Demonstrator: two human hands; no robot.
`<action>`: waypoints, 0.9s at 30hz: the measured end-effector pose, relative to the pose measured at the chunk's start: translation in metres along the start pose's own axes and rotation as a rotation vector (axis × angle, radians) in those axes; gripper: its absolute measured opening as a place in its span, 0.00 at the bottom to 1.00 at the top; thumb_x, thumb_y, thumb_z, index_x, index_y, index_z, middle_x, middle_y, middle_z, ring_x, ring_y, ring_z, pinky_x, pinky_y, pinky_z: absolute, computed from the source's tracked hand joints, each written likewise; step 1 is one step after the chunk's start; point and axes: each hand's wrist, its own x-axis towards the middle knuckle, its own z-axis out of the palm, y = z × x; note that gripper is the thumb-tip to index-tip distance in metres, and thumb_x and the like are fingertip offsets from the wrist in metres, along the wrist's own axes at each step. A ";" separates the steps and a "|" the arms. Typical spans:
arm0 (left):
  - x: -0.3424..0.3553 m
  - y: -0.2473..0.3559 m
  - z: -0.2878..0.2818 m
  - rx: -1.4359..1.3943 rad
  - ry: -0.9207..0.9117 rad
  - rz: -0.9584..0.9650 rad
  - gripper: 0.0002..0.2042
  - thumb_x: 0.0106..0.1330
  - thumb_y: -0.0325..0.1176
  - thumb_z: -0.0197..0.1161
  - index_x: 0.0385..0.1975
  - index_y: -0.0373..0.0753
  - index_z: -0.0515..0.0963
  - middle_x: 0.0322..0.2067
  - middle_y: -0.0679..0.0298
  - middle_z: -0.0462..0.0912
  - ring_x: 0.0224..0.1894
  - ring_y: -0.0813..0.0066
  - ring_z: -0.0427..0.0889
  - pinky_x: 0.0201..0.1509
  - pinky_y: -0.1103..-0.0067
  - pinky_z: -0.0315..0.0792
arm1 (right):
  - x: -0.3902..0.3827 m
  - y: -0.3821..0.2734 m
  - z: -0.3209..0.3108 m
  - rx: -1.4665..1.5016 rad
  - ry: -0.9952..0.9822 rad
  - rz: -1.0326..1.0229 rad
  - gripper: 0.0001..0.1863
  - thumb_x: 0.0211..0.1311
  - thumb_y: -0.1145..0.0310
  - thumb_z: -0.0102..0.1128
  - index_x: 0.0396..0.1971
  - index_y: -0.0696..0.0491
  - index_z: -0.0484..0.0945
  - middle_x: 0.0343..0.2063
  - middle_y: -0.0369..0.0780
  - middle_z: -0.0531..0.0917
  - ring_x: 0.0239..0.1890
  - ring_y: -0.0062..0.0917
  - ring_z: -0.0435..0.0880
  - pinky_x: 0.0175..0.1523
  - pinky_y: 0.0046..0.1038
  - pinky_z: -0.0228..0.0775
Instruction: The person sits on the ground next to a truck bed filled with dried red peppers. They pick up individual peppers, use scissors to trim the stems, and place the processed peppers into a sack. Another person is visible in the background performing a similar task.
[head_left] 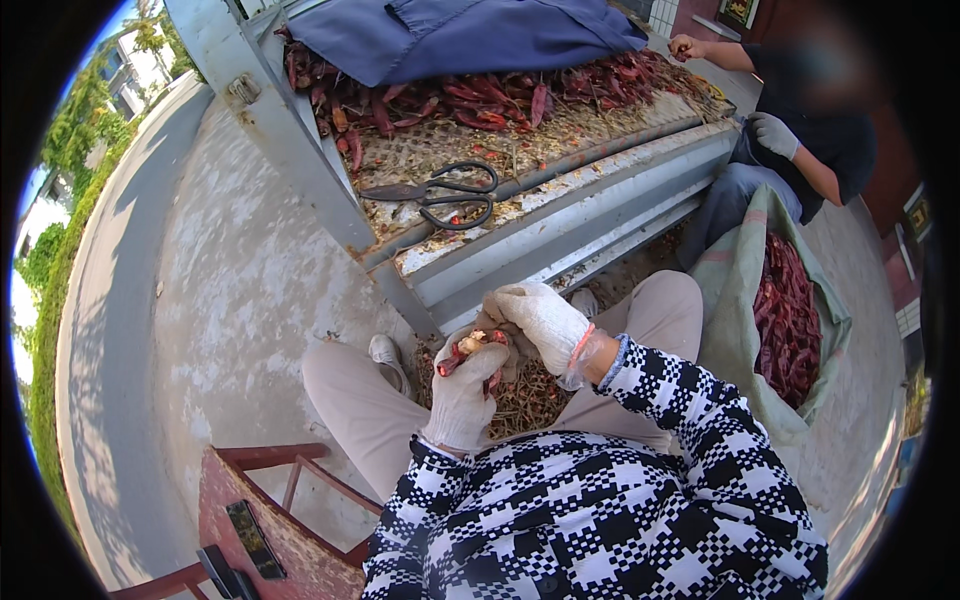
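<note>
the person's left hand (462, 402), in a white knit glove, has its fingers curled closed around broken red dried chilli pieces (456, 357), held above the lap. the right hand (543, 318), in a white glove with soiled fingertips, sits just beside them, fingers bent and close together; whether they pinch anything cannot be told. below lie straw-coloured stem scraps (530, 402). at right stands a pale green woven sack (722, 312) containing whole red chillies (786, 325). beyond, dark iron scissors (427, 189) lie on a grey metal truck bed (560, 222).
</note>
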 end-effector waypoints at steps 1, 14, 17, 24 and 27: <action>-0.001 0.000 0.005 0.026 0.037 0.001 0.15 0.65 0.22 0.66 0.51 0.33 0.78 0.36 0.66 0.83 0.31 0.81 0.80 0.34 0.85 0.74 | 0.007 0.008 -0.007 0.066 0.005 0.020 0.11 0.69 0.65 0.56 0.31 0.58 0.79 0.27 0.35 0.80 0.27 0.17 0.76 0.32 0.22 0.69; 0.010 0.014 -0.006 0.021 -0.179 0.129 0.10 0.66 0.22 0.63 0.46 0.31 0.77 0.37 0.58 0.84 0.37 0.70 0.87 0.38 0.80 0.80 | -0.007 -0.005 -0.065 -1.411 0.130 -0.676 0.12 0.61 0.61 0.60 0.38 0.51 0.86 0.36 0.43 0.85 0.44 0.40 0.84 0.48 0.39 0.77; 0.011 0.015 -0.006 0.068 -0.197 0.128 0.10 0.67 0.22 0.63 0.47 0.32 0.77 0.37 0.58 0.84 0.38 0.72 0.86 0.39 0.80 0.80 | -0.024 -0.016 -0.039 -1.217 0.189 -0.643 0.19 0.58 0.60 0.64 0.47 0.55 0.82 0.43 0.46 0.84 0.43 0.41 0.85 0.48 0.36 0.78; 0.013 0.013 -0.010 -0.044 -0.071 0.084 0.10 0.69 0.22 0.62 0.48 0.34 0.78 0.38 0.62 0.84 0.35 0.77 0.82 0.39 0.82 0.78 | -0.025 -0.001 -0.025 -0.988 0.218 -0.594 0.25 0.63 0.62 0.62 0.57 0.59 0.77 0.48 0.47 0.85 0.42 0.34 0.87 0.50 0.31 0.78; 0.020 0.005 -0.015 -0.184 -0.097 0.043 0.09 0.70 0.23 0.61 0.48 0.35 0.78 0.38 0.62 0.83 0.37 0.78 0.82 0.41 0.81 0.78 | -0.024 0.003 -0.033 -0.955 0.237 -0.571 0.24 0.64 0.65 0.62 0.58 0.58 0.77 0.46 0.46 0.86 0.39 0.29 0.88 0.49 0.28 0.79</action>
